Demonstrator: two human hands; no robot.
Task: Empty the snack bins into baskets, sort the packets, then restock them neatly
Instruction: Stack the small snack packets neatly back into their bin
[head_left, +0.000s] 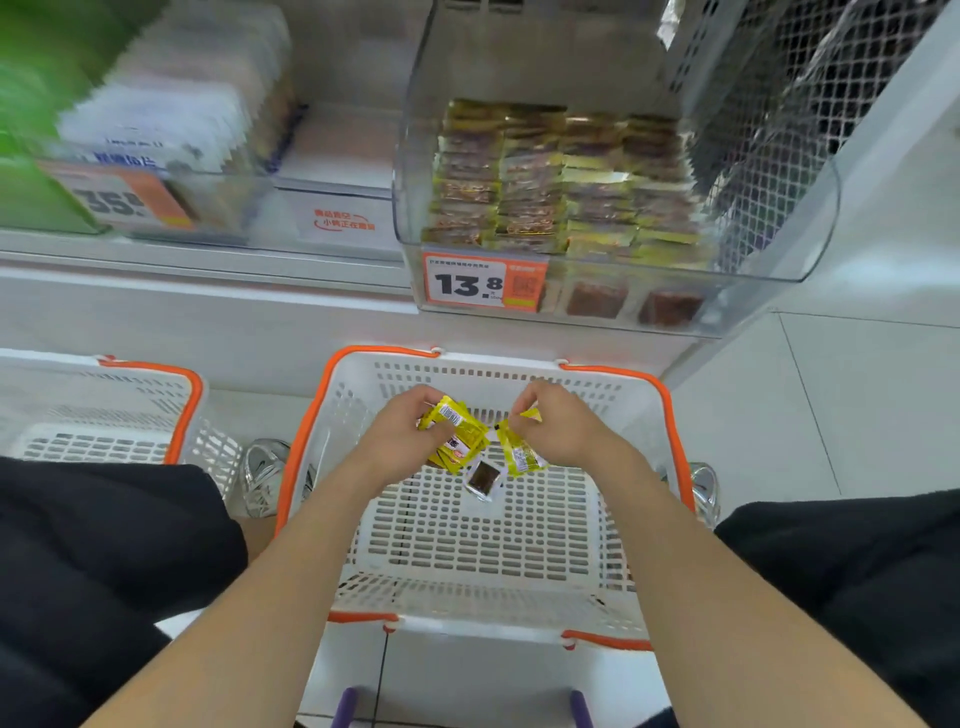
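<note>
Two white baskets with orange handles stood on the floor: one basket (467, 545) between the person's knees, a second basket (104, 415) to its left. One clear bin (810, 218) on the shelf above held four rows of yellow packets (561, 182). Over the near basket, the left hand (402, 431) gripped a small stack (460, 434) of them, count unclear. The right hand (561, 426) pinched a single packet (519, 454). One dark packet (483, 478) showed between them, above the basket floor.

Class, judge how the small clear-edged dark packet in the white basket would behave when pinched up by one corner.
The dark packet looks small and flat, so it is probably very light. Its glossy clear film edge suggests it may slip in a pinch. The yellow packet the right hand pinches hangs limp, so this one likely flops too.
</note>
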